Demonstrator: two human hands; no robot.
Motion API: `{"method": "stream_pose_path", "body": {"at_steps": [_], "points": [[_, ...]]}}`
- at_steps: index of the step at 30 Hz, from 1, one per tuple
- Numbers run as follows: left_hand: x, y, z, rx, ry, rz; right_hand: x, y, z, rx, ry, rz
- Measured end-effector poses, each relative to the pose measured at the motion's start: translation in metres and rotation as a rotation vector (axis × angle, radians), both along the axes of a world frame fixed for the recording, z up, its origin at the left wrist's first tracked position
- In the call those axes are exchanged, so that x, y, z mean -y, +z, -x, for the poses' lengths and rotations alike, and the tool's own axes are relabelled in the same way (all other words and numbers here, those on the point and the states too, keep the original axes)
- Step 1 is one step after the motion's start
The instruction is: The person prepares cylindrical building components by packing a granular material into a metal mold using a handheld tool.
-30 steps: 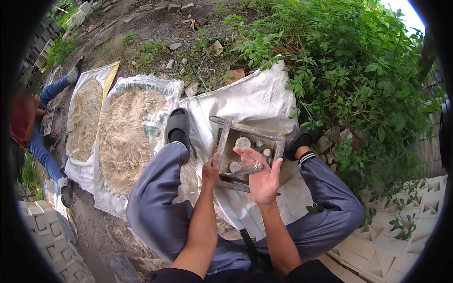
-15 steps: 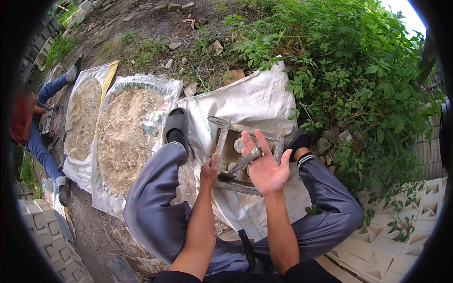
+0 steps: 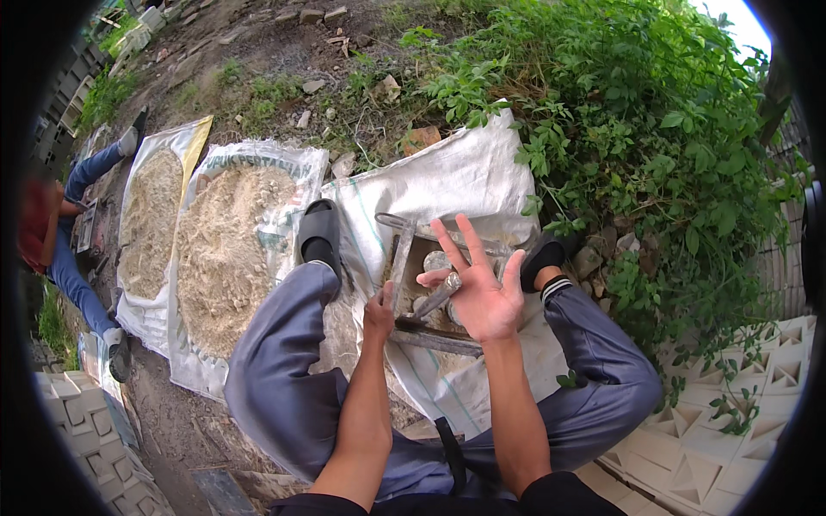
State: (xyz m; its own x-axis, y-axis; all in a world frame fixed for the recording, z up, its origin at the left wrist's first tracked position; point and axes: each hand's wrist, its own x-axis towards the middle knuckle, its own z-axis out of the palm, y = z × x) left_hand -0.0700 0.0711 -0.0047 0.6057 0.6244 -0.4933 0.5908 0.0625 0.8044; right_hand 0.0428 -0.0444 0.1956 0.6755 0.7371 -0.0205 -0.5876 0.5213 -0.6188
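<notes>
Between my feet a grey metal mould (image 3: 403,254) with a squarish frame lies on a white woven sack (image 3: 465,181). Round pale pieces (image 3: 437,261) show inside it, partly covered. My left hand (image 3: 379,315) is closed on the mould's left side bar. Over the mould's right part my right hand (image 3: 489,301) is open, palm up and fingers spread. A metal lever (image 3: 437,301) with a rounded end slants up from the frame in front of that palm. Whether the lever touches the palm I cannot tell.
Pale sandy powder (image 3: 231,249) is heaped on a sack at left, with another heap (image 3: 152,224) beyond. Another person's legs (image 3: 77,284) stretch at far left. Leafy plants (image 3: 637,129) crowd the right. Pale patterned blocks (image 3: 705,456) stand at lower right.
My right hand has risen slightly and its fingers have spread wider, leaving the lever's rounded end more exposed. My left hand stays on the mould.
</notes>
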Motion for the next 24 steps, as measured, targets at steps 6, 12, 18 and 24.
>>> {"method": "stream_pose_path", "body": {"at_steps": [6,12,18,24], "points": [[0.002,-0.005,-0.002,0.055,0.017,-0.014,-0.005,-0.039,0.015,0.307,-0.057,0.322],[-0.001,-0.004,0.000,-0.022,-0.038,-0.004,-0.005,-0.038,0.016,0.156,-0.058,0.280],[0.003,-0.007,0.000,0.036,0.003,-0.041,0.009,-0.057,-0.003,0.273,0.114,0.341],[0.003,-0.007,0.001,0.050,0.021,-0.037,0.024,-0.038,0.026,0.079,0.182,0.573]]}}
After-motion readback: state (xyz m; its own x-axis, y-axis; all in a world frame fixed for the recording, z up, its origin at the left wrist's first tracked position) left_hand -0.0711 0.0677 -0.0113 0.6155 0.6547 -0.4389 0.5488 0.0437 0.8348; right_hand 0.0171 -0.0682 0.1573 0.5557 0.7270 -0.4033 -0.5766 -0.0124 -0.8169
